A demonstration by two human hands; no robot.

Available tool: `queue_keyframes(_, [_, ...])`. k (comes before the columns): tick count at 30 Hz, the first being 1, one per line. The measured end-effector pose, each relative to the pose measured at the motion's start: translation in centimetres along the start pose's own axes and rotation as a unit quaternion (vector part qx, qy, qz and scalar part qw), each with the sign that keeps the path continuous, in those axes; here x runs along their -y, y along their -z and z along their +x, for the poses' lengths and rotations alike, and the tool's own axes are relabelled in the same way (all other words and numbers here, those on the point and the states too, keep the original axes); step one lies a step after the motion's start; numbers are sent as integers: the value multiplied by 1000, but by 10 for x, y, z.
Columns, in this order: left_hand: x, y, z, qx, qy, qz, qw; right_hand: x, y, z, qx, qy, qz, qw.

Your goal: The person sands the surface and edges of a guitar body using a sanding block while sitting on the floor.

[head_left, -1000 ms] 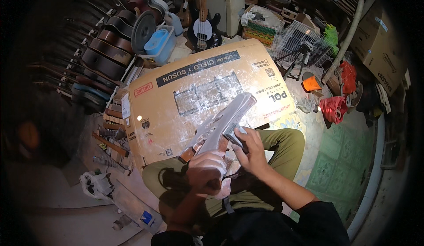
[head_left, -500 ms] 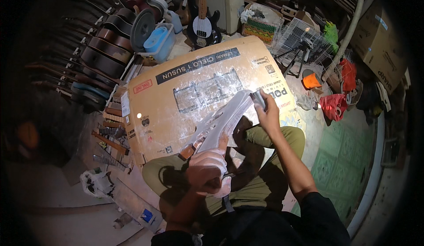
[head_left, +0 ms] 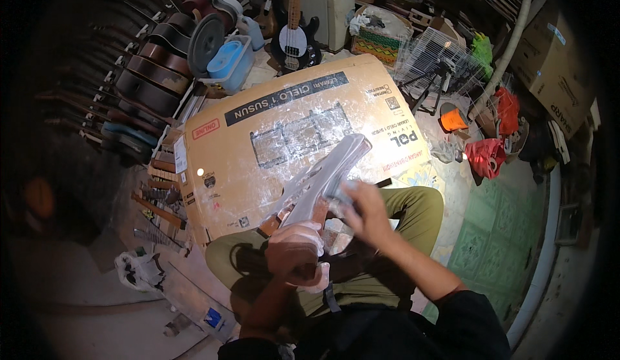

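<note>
right hand point(head_left: 372, 215) has drawn back, curled around block point(head_left: 340, 192)

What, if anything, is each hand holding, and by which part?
Left hand: the pale slotted piece, grip around its near part. Right hand: a small grey block; blur hides exactly where it is gripped.

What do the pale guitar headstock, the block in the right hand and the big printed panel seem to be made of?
Guitar headstock: probably wood under a matte, whitish coat or dust, since brown shows on its side. Block: grey, but too blurred to tell its material. Panel: likely cardboard, by its brown printed face; mostly matte, with whitish smears that may be dust.
</note>
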State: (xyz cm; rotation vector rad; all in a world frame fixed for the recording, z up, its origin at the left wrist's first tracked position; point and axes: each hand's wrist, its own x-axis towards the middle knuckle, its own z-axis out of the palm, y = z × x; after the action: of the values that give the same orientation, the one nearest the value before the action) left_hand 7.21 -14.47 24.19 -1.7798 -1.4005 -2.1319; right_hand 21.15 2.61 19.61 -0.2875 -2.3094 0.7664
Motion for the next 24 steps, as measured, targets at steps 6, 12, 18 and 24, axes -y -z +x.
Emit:
queue_keyframes(6, [4,-5,4,3,-29,-20,999,-40,-2,15,-26,-184,-54,981])
queue_keyframes(12, [3,-7,-11,-14,-30,-44,999,-59,14,22,-4,-272,-27,962])
queue_keyframes(18, [0,-7,-2,-19,-19,-7,1000,-2,-6,-10,30,-89,-19,995])
queue_keyframes(24, [0,-9,-1,30,-30,-6,999,-74,10,17,-63,-227,-66,970])
